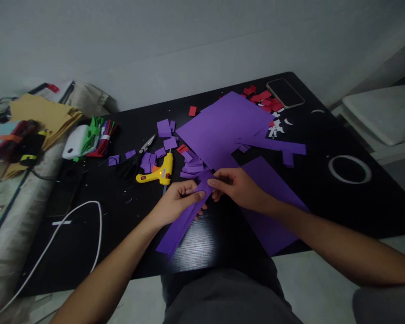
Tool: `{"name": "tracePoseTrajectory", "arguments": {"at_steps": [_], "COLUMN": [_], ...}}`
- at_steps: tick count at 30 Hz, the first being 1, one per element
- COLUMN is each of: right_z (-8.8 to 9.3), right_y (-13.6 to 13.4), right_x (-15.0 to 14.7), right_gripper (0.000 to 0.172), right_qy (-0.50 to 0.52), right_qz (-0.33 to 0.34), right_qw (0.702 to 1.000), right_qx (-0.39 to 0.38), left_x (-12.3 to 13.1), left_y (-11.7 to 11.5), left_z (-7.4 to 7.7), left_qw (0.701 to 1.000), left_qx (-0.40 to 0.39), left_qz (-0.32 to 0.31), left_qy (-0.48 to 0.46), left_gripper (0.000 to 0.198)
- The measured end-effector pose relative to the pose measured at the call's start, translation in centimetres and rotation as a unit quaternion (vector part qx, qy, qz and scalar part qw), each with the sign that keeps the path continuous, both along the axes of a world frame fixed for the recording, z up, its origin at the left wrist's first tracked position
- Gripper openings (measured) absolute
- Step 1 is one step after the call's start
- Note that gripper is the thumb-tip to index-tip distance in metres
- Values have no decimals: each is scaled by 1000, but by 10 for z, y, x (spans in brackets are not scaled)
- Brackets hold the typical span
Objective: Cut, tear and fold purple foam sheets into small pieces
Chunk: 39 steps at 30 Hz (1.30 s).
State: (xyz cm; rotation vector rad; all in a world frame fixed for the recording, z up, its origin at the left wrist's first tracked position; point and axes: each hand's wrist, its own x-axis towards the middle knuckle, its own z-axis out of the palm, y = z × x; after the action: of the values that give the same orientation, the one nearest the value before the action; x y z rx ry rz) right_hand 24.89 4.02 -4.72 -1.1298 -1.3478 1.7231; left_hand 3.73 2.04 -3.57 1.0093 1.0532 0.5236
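A long purple paper strip (180, 222) slants from the table's front edge up to both hands. My left hand (177, 200) is closed on it, thumb on top near its upper end. My right hand (236, 186) pinches the strip's upper end from the right. Right behind the hands lie a yellow glue gun (158, 173) and a pile of small purple paper pieces (191, 164). A large purple sheet (222, 128) lies further back, and another purple sheet (270, 202) lies under my right forearm.
On the black table (87, 234) lie scissors (138, 155), a phone (285, 92), red paper scraps (265, 100), a white tape ring (349, 168) and a white cable (70, 229). Coloured paper bundles (99, 137) and brown envelopes (43, 114) are at the left.
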Motion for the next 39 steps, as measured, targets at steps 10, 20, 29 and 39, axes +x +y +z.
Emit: {"name": "tracePoseTrajectory", "arguments": {"at_steps": [10, 20, 29, 39], "right_z": [0, 2, 2, -2], "right_y": [-1, -1, -1, 0], "right_x": [0, 2, 1, 2], "right_gripper": [38, 38, 35, 34], "right_qy": [28, 15, -3, 17], "right_qz": [37, 45, 45, 89], "right_qw": [997, 997, 997, 993], "right_qx": [-64, -63, -56, -78], "left_x": [-1, -3, -2, -4], "left_y": [2, 2, 2, 2], "left_z": [1, -1, 0, -3], "left_qw": [1000, 999, 999, 998], "left_qx": [-2, 21, 26, 40], "left_qz": [-25, -36, -44, -50], "left_qy": [-6, -1, -1, 4], "left_gripper": [37, 31, 31, 29]}}
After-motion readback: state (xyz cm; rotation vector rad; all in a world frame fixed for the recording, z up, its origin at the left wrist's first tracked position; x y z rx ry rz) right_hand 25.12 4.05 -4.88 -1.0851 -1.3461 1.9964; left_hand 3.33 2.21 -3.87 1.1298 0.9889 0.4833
